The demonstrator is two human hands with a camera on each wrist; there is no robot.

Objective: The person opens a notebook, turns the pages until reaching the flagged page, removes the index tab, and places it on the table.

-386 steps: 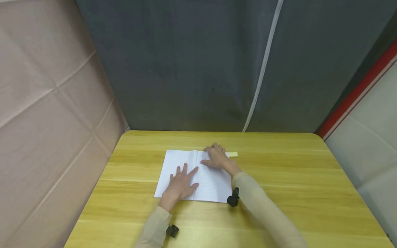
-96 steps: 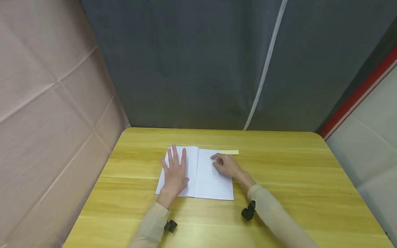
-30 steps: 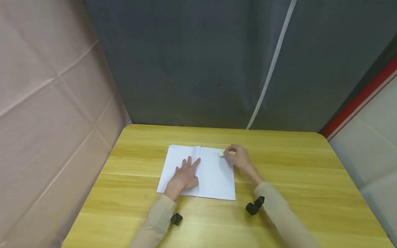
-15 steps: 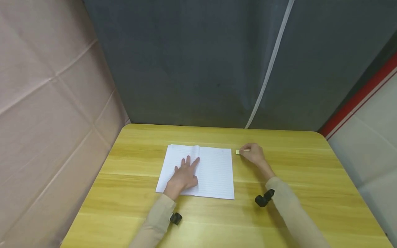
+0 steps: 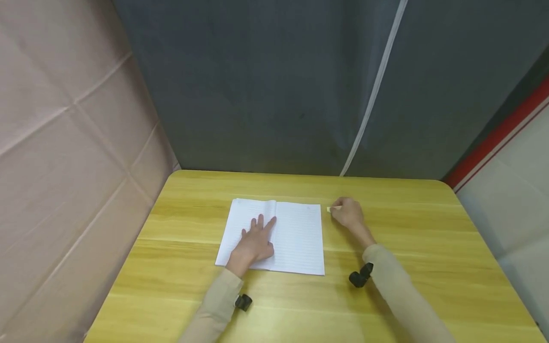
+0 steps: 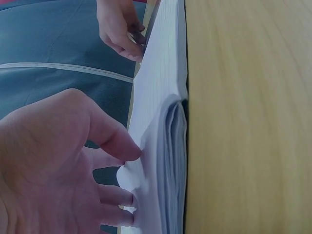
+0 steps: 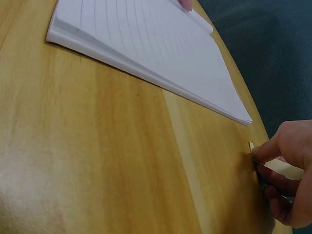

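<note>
An open lined notebook (image 5: 279, 236) lies flat on the yellow wooden table (image 5: 411, 247). My left hand (image 5: 256, 237) rests on it with fingers spread over the gutter, pressing the pages (image 6: 161, 146) down. To the right of the notebook's top right corner, my right hand (image 5: 348, 214) pinches a small pale yellow paper strip (image 5: 331, 209) against the table. The right wrist view shows the fingertips (image 7: 273, 161) curled on the strip (image 7: 265, 158), a short gap from the notebook's corner (image 7: 243, 119).
A dark grey curtain (image 5: 279, 85) with a white cord (image 5: 373, 95) hangs behind the table. A pink fabric wall (image 5: 68, 143) stands at the left. A white panel with a red stripe (image 5: 497, 128) is on the right.
My right hand has drawn the yellow strip off the notebook's right page onto the table beside it. The left hand has slid from the left page to the gutter.
</note>
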